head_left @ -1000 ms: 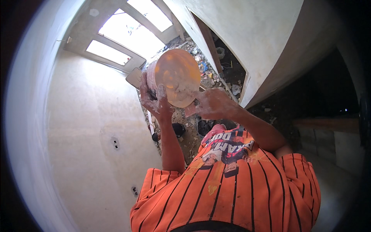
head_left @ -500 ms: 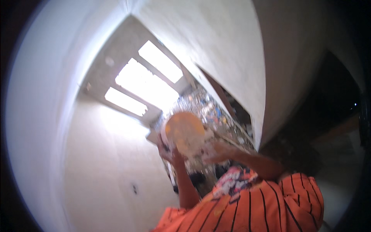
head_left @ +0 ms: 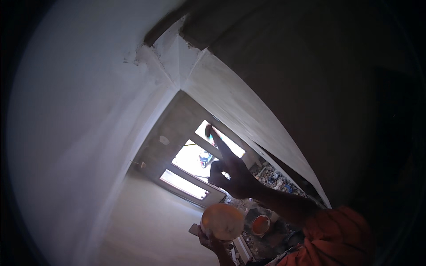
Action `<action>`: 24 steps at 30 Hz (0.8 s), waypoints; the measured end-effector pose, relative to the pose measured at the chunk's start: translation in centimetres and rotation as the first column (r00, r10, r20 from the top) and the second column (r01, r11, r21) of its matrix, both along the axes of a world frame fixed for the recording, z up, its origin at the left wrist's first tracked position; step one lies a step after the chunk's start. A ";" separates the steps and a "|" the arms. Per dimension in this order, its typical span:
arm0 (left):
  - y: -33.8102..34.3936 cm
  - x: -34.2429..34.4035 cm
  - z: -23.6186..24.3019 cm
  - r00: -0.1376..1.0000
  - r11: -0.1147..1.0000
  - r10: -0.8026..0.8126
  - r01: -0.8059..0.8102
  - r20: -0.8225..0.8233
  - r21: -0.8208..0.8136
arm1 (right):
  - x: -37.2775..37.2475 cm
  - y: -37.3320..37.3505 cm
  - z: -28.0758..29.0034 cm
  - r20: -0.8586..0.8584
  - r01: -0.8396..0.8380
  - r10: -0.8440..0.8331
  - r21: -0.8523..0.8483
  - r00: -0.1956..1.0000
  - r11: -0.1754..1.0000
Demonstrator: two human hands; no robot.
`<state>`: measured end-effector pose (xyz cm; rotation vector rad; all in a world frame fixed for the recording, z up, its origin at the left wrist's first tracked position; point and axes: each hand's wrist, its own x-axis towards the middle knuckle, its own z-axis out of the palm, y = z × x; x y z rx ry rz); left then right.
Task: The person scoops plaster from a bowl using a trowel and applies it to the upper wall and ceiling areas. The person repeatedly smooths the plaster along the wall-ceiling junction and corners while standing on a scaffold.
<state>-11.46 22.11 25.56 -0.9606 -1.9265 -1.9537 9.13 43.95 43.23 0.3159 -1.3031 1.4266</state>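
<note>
My left hand [head_left: 208,240] is low in the view, closed round a round orange bowl-like thing [head_left: 223,221] with pale smears on its face. I cannot tell whether that face is its inside or its bottom. A small flat pale piece [head_left: 194,229] sticks out beside the same hand; its kind is unclear. My right hand [head_left: 233,173] is raised in front of the bright openings, dark against the light. One finger stretches far out, and the others bend with a gap between them. Nothing shows in it.
Pale plastered walls [head_left: 151,217] meet at a corner above. Three bright openings [head_left: 184,184] pierce the far wall, with a vehicle-like shape [head_left: 205,158] outside. Rubble [head_left: 273,177] covers the floor. An orange-lined bucket [head_left: 261,224] stands below my right forearm.
My right hand has left the round orange thing and risen, one finger stretched out. My left hand still holds it, now lower in view. The view has tilted upward, showing more of the upper corner.
</note>
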 end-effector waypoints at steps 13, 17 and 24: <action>-1.8 1.0 3.6 0.982 0.982 0.178 -0.181 0.057 0.051 | -1.6 6.0 21.3 -0.479 0.528 -0.586 -0.267 0.653 0.806; -3.3 0.4 2.8 0.980 0.981 0.178 -0.183 0.094 0.057 | -2.1 6.0 22.4 -0.452 0.523 -0.573 -0.245 0.683 0.816; -2.6 1.1 2.6 0.971 0.972 0.221 -0.227 0.094 0.054 | -0.8 6.5 21.9 -0.385 0.592 -0.624 -0.213 0.680 0.777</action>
